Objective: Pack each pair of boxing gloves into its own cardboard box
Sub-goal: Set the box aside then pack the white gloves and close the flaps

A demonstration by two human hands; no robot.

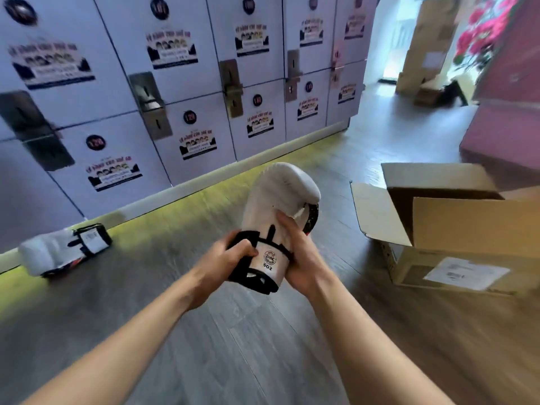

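Observation:
A white boxing glove (280, 200) with a black cuff stands upright in the middle of the view, above the floor. My left hand (225, 258) grips the black cuff from the left. My right hand (301, 252) holds the wrist part from the right, thumb on the glove's face. A second white glove (58, 249) with a black cuff lies on the floor at the left, by the lockers. An open cardboard box (455, 229) with raised flaps sits on the floor to the right of my hands; its inside is mostly hidden.
A wall of white lockers (175, 83) runs along the back and left. A pink cabinet (502, 112) stands at the far right. More cardboard boxes (423, 54) are stacked in the doorway beyond. The floor is grey wood planks (263, 346).

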